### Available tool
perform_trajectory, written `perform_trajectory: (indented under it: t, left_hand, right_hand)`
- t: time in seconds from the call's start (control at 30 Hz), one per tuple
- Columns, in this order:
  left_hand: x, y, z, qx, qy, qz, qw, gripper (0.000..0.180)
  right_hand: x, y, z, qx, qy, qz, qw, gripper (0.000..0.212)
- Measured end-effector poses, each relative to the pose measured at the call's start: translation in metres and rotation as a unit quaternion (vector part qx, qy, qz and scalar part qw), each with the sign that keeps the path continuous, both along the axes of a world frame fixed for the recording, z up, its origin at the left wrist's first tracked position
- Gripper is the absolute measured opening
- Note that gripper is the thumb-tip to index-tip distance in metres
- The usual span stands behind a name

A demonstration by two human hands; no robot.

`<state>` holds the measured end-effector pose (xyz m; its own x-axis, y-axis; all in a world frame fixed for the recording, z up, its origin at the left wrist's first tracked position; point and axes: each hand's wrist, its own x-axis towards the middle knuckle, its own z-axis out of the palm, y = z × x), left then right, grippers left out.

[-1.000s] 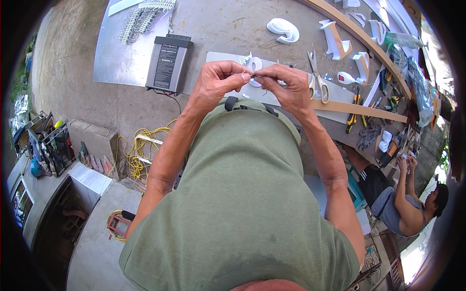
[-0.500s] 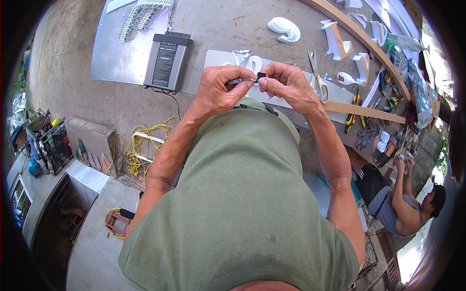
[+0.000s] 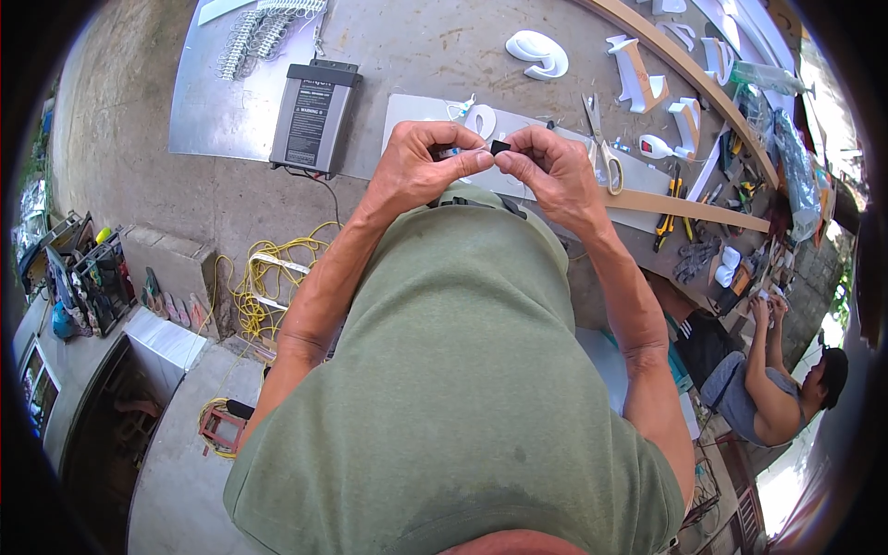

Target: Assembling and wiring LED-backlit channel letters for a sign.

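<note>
Over the table's near edge, my left hand [image 3: 427, 168] is closed in a pinch on a thin wire, with a small white-and-blue LED module [image 3: 450, 153] partly hidden under its fingers. Fingertip to fingertip with it, my right hand [image 3: 558, 176] pinches a small black piece [image 3: 499, 147] that looks like tape. Just beyond the hands, a white ring-shaped piece [image 3: 481, 120] lies on a grey sheet [image 3: 407, 109], beside a white lead [image 3: 461, 108]. Scissors [image 3: 601, 143] lie open to the right of my right hand.
A grey power supply box [image 3: 316, 118] stands at the left, with strung modules [image 3: 259, 37] behind it. White moulded letters [image 3: 640, 79], a hot glue gun or similar white tool [image 3: 657, 146] and cutters [image 3: 668, 208] lie at right. Another person [image 3: 768, 388] works far right.
My hands stay pinched together while the left fingers shift over the module and hide more of it. The black piece turns slightly. The whole view moves slightly left.
</note>
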<state>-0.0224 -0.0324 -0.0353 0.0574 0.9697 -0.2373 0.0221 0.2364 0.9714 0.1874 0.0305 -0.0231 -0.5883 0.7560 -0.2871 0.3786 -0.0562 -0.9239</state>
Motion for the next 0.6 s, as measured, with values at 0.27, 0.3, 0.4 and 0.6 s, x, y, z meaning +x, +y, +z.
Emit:
perform_trajectory:
  t: [0.27,0.3,0.4,0.6]
  left_hand:
    - [0.001,0.001,0.001,-0.065,-0.113,0.053,0.99,0.012]
    - [0.001,0.002,0.001,-0.064,-0.121,0.058,0.989,0.012]
    - [0.002,0.0,0.001,-0.069,-0.134,0.065,0.986,0.013]
    - [0.0,0.0,0.001,-0.081,-0.15,0.055,0.984,0.014]
  right_hand:
    - [-0.013,-0.013,0.022,-0.013,0.02,-0.087,0.996,0.036]
    - [-0.013,-0.014,0.019,0.033,0.043,-0.083,0.995,0.033]
    - [-0.014,-0.012,0.018,0.149,0.056,-0.059,0.986,0.026]
    - [-0.017,-0.01,0.014,0.315,0.04,-0.031,0.948,0.017]
